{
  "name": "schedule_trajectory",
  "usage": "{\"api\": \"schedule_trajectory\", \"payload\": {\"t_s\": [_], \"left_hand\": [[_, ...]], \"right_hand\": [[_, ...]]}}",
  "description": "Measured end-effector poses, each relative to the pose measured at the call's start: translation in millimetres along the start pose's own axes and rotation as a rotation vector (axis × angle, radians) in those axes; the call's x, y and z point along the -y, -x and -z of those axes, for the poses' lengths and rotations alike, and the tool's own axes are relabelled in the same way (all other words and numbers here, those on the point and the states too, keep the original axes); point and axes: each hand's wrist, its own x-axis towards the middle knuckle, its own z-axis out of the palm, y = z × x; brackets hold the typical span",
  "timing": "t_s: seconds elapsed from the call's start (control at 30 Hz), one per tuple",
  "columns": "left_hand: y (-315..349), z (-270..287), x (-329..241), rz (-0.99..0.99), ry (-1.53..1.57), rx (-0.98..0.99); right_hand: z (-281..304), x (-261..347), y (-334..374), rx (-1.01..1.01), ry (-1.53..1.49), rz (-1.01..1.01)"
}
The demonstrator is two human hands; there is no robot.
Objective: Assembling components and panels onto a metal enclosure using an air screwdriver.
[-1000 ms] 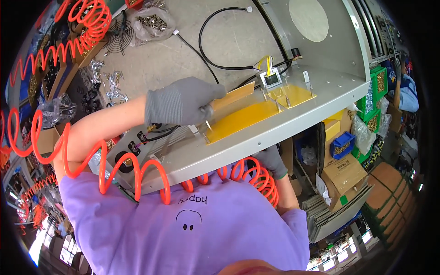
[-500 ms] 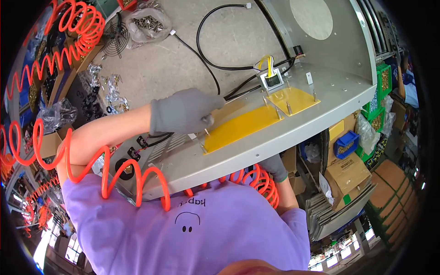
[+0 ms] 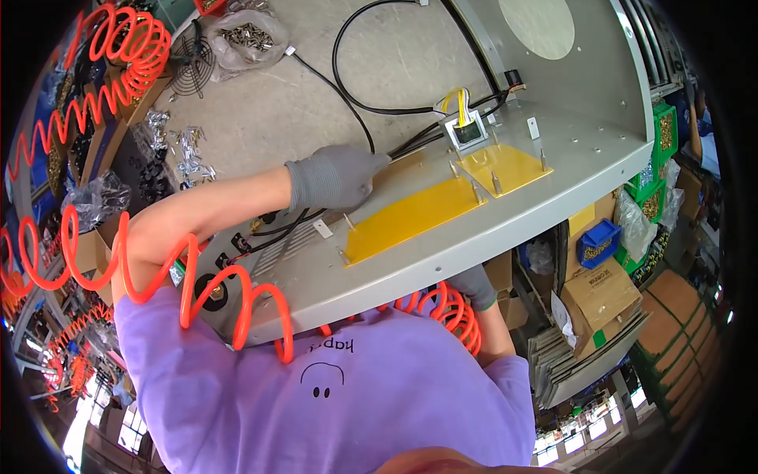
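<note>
My left hand [image 3: 335,178], in a grey glove, reaches across a grey metal panel [image 3: 553,197]. Its fingers curl on a bundle of black cables [image 3: 410,142] at the far edge of a long yellow sheet [image 3: 410,215]. The sheet lies flat on the panel between small metal studs. A smaller yellow sheet [image 3: 505,166] lies to its right, below a small square part with yellow wires [image 3: 466,130]. My right hand [image 3: 474,284], also gloved, is under the panel's near edge and mostly hidden.
An orange coiled air hose [image 3: 229,308] loops over my left arm and chest. A black cable [image 3: 347,79] loops over the grey worktop. A bag of screws [image 3: 245,31] and a wire fan guard [image 3: 193,67] lie at the back left. Cardboard boxes [image 3: 600,292] and blue and green bins stand to the right.
My left hand has slid from the left end of the long yellow sheet up onto the black cables. The sheet now lies flat and uncovered.
</note>
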Motion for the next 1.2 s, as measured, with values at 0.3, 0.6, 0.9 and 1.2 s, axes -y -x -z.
{"api": "schedule_trajectory", "payload": {"t_s": [0.3, 0.6, 0.9, 1.2], "left_hand": [[-2.8, -10.7, 4.8, 0.044, -0.123, 0.046], [1.0, -12.3, 7.1, -0.033, -0.247, 0.095], [5.0, -3.9, 0.3, -0.047, -0.269, 0.127], [6.8, 4.0, -5.9, -0.106, -0.307, 0.110]], "right_hand": [[7.3, -17.6, 1.7, 0.058, 0.229, 0.128], [11.2, -29.2, 3.6, 0.099, 0.232, 0.133], [10.7, -37.6, -1.0, 0.130, 0.412, 0.145], [11.8, -23.6, 0.8, 0.105, 0.269, 0.149]]}}
